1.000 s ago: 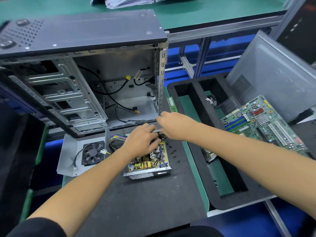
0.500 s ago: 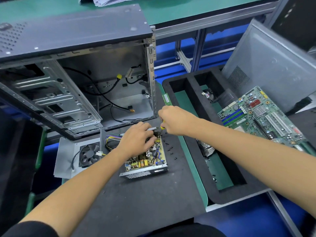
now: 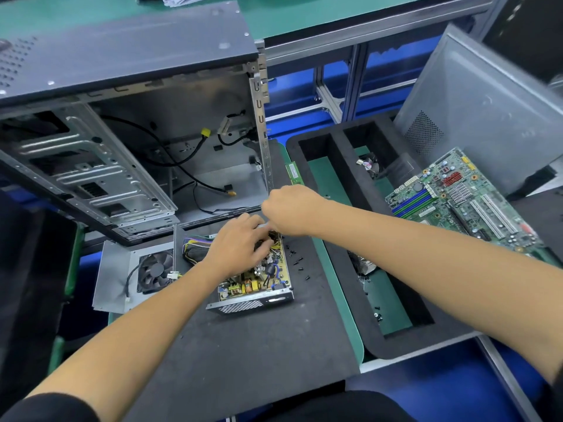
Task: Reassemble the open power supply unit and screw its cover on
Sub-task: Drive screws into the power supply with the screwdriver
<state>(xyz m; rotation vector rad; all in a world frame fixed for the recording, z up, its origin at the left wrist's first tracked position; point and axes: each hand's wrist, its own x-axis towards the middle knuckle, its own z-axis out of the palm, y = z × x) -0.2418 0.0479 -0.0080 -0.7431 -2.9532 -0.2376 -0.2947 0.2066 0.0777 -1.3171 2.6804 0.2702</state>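
The open power supply unit [image 3: 256, 284] lies on the black mat, its board and wire bundle exposed. Left of it lies its grey metal cover [image 3: 114, 278] with a black fan [image 3: 155, 269], inner side up. My left hand [image 3: 236, 243] rests on the far end of the board with fingers bent down among the wires; what they hold is hidden. My right hand [image 3: 289, 210] is a fist just beyond it, gripping a screwdriver whose thin metal shaft [image 3: 264, 226] points toward the left fingers. Several small black screws [image 3: 297, 260] lie loose to the right of the unit.
An open computer case [image 3: 122, 141] stands right behind the unit. A black foam tray [image 3: 338, 190] sits to the right, with a motherboard [image 3: 463, 196] and a grey side panel [image 3: 487, 102] beyond. A green memory stick [image 3: 294, 174] lies near my right hand.
Both hands stay at the far end of the unit. My right hand has come a little closer to the left one, and the view has shifted slightly.
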